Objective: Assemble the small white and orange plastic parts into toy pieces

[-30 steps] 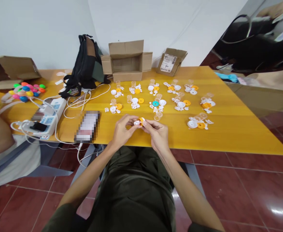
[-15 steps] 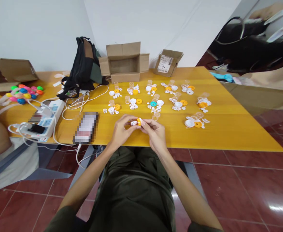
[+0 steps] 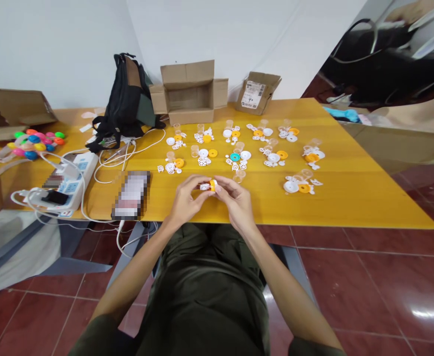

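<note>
Two bare hands meet over the near side of the table (image 3: 343,198): the left hand (image 3: 187,200) and the right hand (image 3: 238,201) pinch one small piece (image 3: 213,185) between thumbs and fingertips, each grip closed to about the piece's width. If either pinch slackens or presses unevenly, I judge the piece could spring apart, drop, or roll towards six o'clock onto the floor (image 3: 350,287). Too hard a squeeze might bend its thin openwork. A stray knuckle could tip the clear cup (image 3: 241,174) at two o'clock, near the right fingers.

The piece looks like plastic: a white, pierced part towards nine o'clock, a bright orange band beside it, more white towards three. Fingers hide how they join. Similar parts (image 3: 291,187) lie in clusters from ten round to three o'clock.
</note>
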{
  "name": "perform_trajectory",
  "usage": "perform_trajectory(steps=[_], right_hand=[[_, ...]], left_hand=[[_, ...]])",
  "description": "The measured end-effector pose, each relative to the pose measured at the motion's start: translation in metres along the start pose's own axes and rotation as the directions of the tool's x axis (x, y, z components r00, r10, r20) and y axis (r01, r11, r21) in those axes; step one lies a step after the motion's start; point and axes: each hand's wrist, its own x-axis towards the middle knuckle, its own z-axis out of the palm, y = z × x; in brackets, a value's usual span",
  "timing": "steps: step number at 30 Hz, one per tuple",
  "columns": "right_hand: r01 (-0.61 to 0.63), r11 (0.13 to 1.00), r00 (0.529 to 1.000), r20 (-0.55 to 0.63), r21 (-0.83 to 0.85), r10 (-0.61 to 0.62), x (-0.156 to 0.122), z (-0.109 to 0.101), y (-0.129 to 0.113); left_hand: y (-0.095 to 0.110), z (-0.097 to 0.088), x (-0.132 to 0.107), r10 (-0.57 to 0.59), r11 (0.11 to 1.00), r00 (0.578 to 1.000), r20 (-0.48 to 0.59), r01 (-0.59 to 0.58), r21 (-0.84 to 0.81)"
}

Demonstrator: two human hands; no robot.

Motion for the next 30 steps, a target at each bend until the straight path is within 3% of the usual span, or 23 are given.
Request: perform_trajectory(steps=[5,12,20,30], right_hand=[[0.045,0.996,0.998,0.056,-0.071,-0.042,0.0010,-0.0046,0.0018],[0.031,0.999,0.998,0.057,-0.027,-0.030,0.0004,-0.0017,-0.0017],[-0.050,0.997,0.990,0.127,-0.050,0.056,0.0000,-0.0015,-0.0070],[0.017,0.995,0.988,0.157,-0.101,-0.001,0.0020,-0.0074,-0.0050]], left_hand=[[0.0007,-0.0004,0.0003,-0.021,1.000,1.000,0.021,0.022,-0.008],[0.0014,-0.0020,0.0008,0.032,0.996,0.999,0.034,-0.035,0.079],[0.0039,-0.0023,0.0015,0.124,0.983,0.992,0.039,-0.128,0.130],[0.0080,-0.0009,0.0007,0.121,0.966,0.991,0.061,-0.132,0.222]])
